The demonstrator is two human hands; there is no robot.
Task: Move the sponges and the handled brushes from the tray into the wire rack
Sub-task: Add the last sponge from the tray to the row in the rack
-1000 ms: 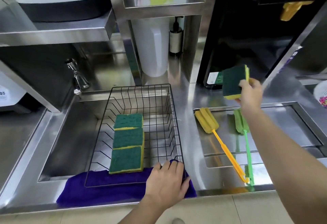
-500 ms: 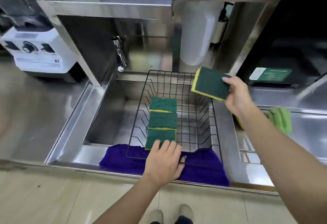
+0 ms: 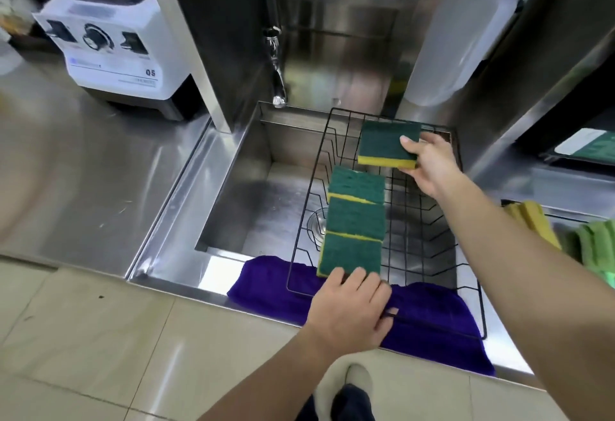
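A black wire rack (image 3: pixel 422 221) sits across the steel sink. Three green-and-yellow sponges (image 3: pixel 356 217) lie in a row along its left side. My right hand (image 3: pixel 432 167) is shut on a fourth sponge (image 3: pixel 386 146), holding it flat over the rack's far end, just beyond the row. My left hand (image 3: pixel 349 314) rests on the rack's near rim, fingers over the wire beside the nearest sponge. At the right edge, the yellow brush head (image 3: pixel 532 224) and the green brush head (image 3: pixel 595 247) lie in the tray; their handles are out of view.
A purple cloth (image 3: pixel 432 324) lies under the rack's near edge on the sink rim. A tap (image 3: pixel 276 67) hangs over the sink's back left. A white blender base (image 3: pixel 109 51) stands on the left counter. A white container (image 3: pixel 456 37) stands behind the rack.
My right hand has carried the sponge from above the tray leftward and down over the rack's far end. The view has swung left. My left hand has stayed on the rack's rim.
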